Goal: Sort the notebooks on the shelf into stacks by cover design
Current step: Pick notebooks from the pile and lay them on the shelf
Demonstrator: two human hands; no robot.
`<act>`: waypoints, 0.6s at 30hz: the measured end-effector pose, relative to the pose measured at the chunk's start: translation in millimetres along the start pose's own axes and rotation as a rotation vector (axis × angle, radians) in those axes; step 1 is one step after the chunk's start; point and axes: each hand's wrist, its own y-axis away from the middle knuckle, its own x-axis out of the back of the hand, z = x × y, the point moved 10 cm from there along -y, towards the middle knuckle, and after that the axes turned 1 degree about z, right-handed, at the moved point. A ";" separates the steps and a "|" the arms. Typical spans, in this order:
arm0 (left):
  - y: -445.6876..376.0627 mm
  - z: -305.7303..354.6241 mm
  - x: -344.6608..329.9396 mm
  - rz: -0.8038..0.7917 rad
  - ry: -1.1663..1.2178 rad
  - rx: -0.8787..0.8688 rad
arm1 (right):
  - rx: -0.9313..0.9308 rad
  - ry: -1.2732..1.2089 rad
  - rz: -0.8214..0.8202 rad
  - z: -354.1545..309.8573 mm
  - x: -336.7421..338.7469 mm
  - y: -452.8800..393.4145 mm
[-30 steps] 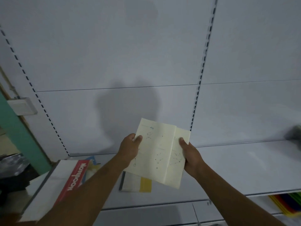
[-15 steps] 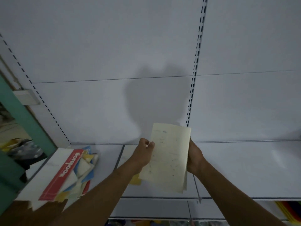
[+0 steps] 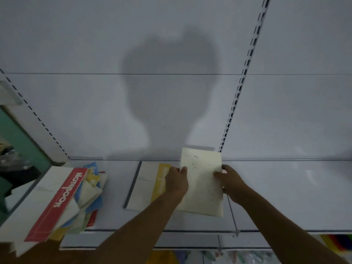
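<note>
A pale cream notebook (image 3: 202,180) with small dark specks is held over the white shelf (image 3: 285,195). My left hand (image 3: 176,181) pinches its left edge and my right hand (image 3: 231,181) grips its right edge. Partly under it, a white notebook with a yellow band (image 3: 146,184) lies flat on the shelf. At the left, a messy pile of notebooks (image 3: 89,193) with blue, yellow and cream covers sits on the shelf, topped by a white notebook with a red "Notebook" band (image 3: 55,202).
A slotted upright (image 3: 242,79) runs up the white back panel. A lower shelf holds coloured packets (image 3: 335,242) at the right. A green frame (image 3: 22,141) stands at the far left. The shelf to the right of my hands is bare.
The cream notebook was open like a booklet; it is now closed and lower, close to the shelf beside the yellow-banded one. The view has tilted down and left.
</note>
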 end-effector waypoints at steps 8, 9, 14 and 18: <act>-8.1 -28.3 -55.8 -0.209 -0.145 0.070 | 0.044 0.284 0.155 27.0 37.6 -30.0; -7.6 -26.3 -59.3 -0.223 -0.164 0.057 | 0.021 0.273 0.154 29.7 41.1 -34.4; -14.4 10.9 -56.5 -0.255 -0.269 -0.080 | -0.044 0.113 0.026 22.4 51.8 -49.5; -13.8 50.2 -63.4 -0.409 -0.355 -0.242 | 0.026 0.008 0.038 6.2 71.7 -61.3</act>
